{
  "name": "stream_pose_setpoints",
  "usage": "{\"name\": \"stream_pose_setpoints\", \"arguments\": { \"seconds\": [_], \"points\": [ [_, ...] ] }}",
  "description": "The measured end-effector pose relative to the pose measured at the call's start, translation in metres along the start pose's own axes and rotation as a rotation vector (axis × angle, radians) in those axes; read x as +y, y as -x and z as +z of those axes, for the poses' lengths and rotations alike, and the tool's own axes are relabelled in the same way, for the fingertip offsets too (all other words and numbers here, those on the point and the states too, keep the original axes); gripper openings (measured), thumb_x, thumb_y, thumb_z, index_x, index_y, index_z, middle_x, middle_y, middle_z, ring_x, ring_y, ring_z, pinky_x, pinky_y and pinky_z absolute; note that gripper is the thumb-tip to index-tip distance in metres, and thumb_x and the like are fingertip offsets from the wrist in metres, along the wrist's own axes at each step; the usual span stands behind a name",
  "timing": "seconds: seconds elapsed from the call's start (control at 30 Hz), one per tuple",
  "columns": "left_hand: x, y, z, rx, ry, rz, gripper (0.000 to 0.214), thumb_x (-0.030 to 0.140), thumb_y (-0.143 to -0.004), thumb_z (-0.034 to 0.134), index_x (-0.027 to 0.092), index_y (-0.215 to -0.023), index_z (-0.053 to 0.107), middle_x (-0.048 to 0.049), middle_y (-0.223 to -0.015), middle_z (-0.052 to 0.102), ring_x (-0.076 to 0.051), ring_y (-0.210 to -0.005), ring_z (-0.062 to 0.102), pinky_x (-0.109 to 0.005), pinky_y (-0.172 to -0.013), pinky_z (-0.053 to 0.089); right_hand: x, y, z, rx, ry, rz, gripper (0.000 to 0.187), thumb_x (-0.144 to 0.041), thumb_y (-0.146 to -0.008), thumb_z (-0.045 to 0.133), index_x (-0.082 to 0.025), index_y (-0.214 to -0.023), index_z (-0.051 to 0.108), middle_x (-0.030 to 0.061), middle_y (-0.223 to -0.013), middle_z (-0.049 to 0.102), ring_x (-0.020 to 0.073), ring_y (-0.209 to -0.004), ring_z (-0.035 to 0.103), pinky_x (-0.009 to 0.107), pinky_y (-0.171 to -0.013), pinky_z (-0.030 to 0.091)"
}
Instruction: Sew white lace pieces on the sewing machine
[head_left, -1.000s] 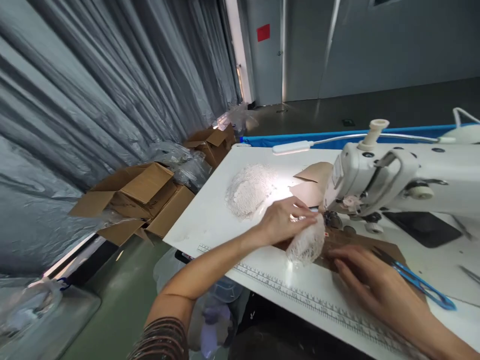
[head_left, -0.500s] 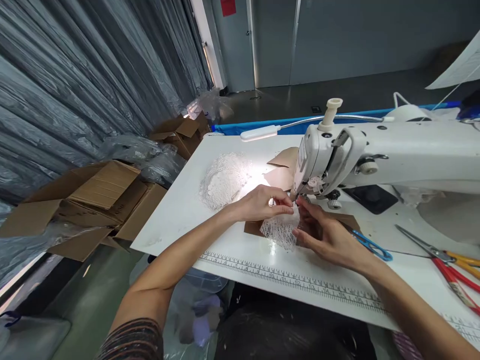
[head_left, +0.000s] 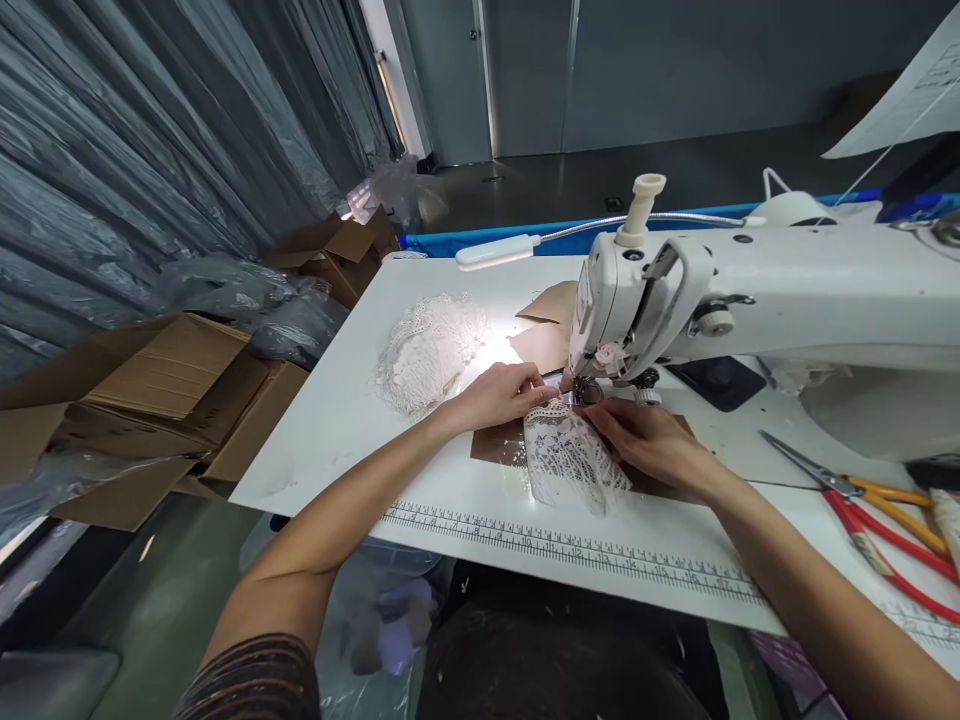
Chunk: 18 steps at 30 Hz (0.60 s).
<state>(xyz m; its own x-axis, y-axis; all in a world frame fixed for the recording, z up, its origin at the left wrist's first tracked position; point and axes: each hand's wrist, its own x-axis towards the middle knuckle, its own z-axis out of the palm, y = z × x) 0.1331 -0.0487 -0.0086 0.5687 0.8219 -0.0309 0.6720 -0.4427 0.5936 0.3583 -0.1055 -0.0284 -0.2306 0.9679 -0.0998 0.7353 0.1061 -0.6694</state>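
Note:
A piece of white lace [head_left: 570,455] lies flat below the presser foot of the white sewing machine [head_left: 810,300], its pattern spread toward the table's front edge. My left hand [head_left: 506,395] is closed, thumb and fingers pinching the lace's upper left edge beside the foot. On the other side, my right hand [head_left: 649,440] has its fingers together at the lace's upper right edge, close to the needle. Its palm side is hidden. Brown sheet material [head_left: 495,445] shows under the lace. A heap of white lace [head_left: 431,350] rests further left on the table.
Scissors with red and orange handles [head_left: 855,490] lie at the right. A ruler strip [head_left: 555,545] runs along the table's front edge. A lamp [head_left: 499,252] hangs above the table's back. Brown pieces [head_left: 544,345] lie behind the needle. Cardboard boxes [head_left: 165,370] stand left of the table.
The lace, bunched between my hands before, is now spread flat below the foot. My right hand has moved in toward the needle. The blue snips beside it no longer show. The view has shifted slightly.

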Motion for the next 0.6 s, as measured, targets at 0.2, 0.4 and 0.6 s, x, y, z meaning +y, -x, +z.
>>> {"name": "stream_pose_setpoints", "arguments": {
  "seconds": [0.2, 0.4, 0.6],
  "points": [
    [-0.003, 0.009, 0.010, 0.009, -0.079, 0.009, 0.037, 0.051, -0.087, 0.059, 0.018, -0.071, 0.054, -0.0007, -0.066, 0.056, -0.013, -0.057, 0.048, -0.027, -0.052, 0.029, 0.004, 0.002, 0.004, 0.032, 0.067, -0.007, 0.037, -0.049, -0.092, 0.045, -0.025, -0.100, 0.073, -0.0008, -0.054, 0.061, 0.0161, -0.050, 0.057, 0.027, -0.049, 0.042],
    [0.015, 0.021, 0.014, -0.139, 0.096, 0.265, 0.010, 0.028, -0.092, 0.058, 0.019, -0.090, 0.061, -0.0027, -0.093, 0.065, -0.014, -0.083, 0.060, -0.024, -0.068, 0.043, 0.000, 0.010, 0.004, 0.058, -0.098, -0.211, 0.045, -0.049, -0.090, 0.051, -0.021, -0.123, 0.063, 0.0084, -0.107, 0.071, 0.0231, -0.092, 0.067, 0.035, -0.077, 0.055],
    [0.030, 0.049, -0.001, -0.232, 0.295, 0.272, 0.010, 0.022, -0.092, 0.059, 0.021, -0.096, 0.068, -0.0012, -0.090, 0.071, -0.012, -0.081, 0.065, -0.021, -0.070, 0.048, 0.008, 0.023, 0.021, -0.226, -0.244, -0.319, 0.058, -0.046, -0.085, 0.063, -0.024, -0.137, 0.053, 0.0077, -0.110, 0.072, 0.0265, -0.095, 0.069, 0.038, -0.082, 0.059]
  ]
}}
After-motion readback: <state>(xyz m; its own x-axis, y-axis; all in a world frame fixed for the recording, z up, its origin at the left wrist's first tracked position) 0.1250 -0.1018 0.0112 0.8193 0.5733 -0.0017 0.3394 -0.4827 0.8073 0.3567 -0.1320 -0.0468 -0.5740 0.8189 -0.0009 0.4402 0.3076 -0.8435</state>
